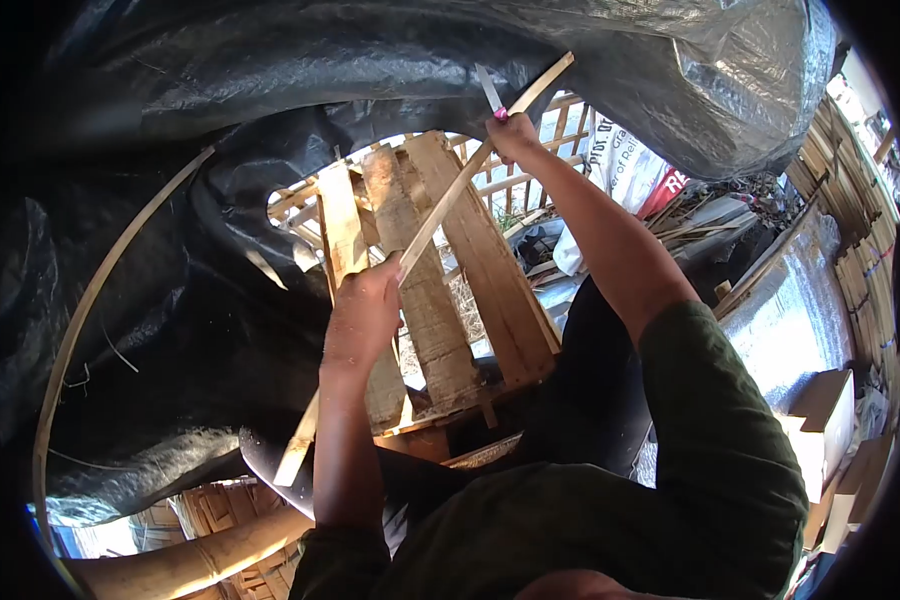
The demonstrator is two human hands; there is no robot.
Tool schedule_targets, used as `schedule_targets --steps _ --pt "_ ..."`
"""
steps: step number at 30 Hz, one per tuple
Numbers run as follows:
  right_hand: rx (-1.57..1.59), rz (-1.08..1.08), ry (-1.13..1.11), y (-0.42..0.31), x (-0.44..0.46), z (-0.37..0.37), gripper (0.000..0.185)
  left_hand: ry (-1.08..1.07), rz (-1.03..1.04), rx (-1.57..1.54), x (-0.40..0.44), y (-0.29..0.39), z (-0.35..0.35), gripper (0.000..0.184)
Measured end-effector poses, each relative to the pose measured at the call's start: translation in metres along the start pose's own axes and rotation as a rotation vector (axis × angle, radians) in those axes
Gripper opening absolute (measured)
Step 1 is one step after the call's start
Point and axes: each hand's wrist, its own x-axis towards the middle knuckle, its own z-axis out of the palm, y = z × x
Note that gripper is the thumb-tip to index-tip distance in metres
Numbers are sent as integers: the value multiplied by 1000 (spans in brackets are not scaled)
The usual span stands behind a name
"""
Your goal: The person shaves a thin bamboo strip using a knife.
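Observation:
A long pale bamboo strip (439, 214) runs diagonally in front of me, from the upper right down past my left forearm. My left hand (362, 312) is closed around its middle. Farther up, my right hand (512, 137) is closed on a knife (489, 91) with a pink handle, its blade pointing up and away. The strip passes at that same hand, touching it; the fingers' exact grip is partly hidden. Below the strip stands a slatted wooden bench (497, 290) made of rough planks.
Black plastic sheeting (300, 70) covers the far and left sides. A thin curved strip (100, 290) lies on it at left. White printed sacks (620, 170) are beyond the bench. At right are cardboard boxes (822, 420) and bundled bamboo strips (860, 290). A thick bamboo pole (205, 555) lies lower left.

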Motion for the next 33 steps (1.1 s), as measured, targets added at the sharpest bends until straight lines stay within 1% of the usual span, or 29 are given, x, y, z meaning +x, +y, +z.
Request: schedule_targets --steps 1,2,3,4,6,8,10,12,16,18,19,20,21,22,23,24,25,27,29,30,31,32,33 --pt "-4 -41 -12 1 9 -2 39 -3 -26 -11 4 0 6 31" --pt "-5 -36 -13 2 17 -3 39 -8 -54 -21 5 -2 13 32" --pt "22 -58 33 2 26 -3 40 76 104 137 -1 -14 17 34" --pt "50 -78 76 3 31 -3 41 70 96 135 -9 -16 13 34" --pt "170 -49 8 5 43 -9 34 -109 -130 242 -27 -15 0 33" --pt "218 1 12 11 49 -7 32 -118 -170 176 -41 -28 -1 35" --pt "224 7 34 16 51 -3 33 -127 -208 112 -54 -45 4 37" --pt "235 4 52 21 56 0 33 -6 47 215 -58 -66 18 35" --pt "215 65 68 30 66 -5 34 16 50 203 -56 -79 19 31" --pt "243 81 40 29 67 -10 33 -39 129 212 -52 -92 26 28" --pt "258 118 26 33 72 -11 27 -36 124 211 -55 -101 34 28" --pt "258 113 25 31 68 -13 27 0 103 209 -56 -110 45 24" --pt "274 151 45 29 63 -16 29 35 84 207 -56 -118 53 19" --pt "288 192 67 30 61 -18 31 37 89 205 -56 -120 58 19" --pt "282 193 70 30 59 -18 27 87 99 197 -57 -121 62 15" --pt "276 192 74 30 56 -19 27 137 105 187 -59 -123 66 11" --pt "293 215 64 30 55 -19 28 140 107 180 -59 -122 67 11" --pt "302 237 53 27 55 -22 30 183 97 128 -55 -120 67 4" --pt "34 179 32 31 53 -28 31 180 73 103 -51 -117 67 5" --pt "-217 84 195 35 57 -27 42 180 48 87 -50 -117 68 8" --pt "-330 -6 243 28 43 -33 44 227 71 77 -48 -117 70 11" --pt "-442 -102 286 9 24 -39 46 229 50 78 -46 -117 71 11" --pt "-519 -124 290 -5 10 -39 46 255 65 37 -43 -117 71 13"
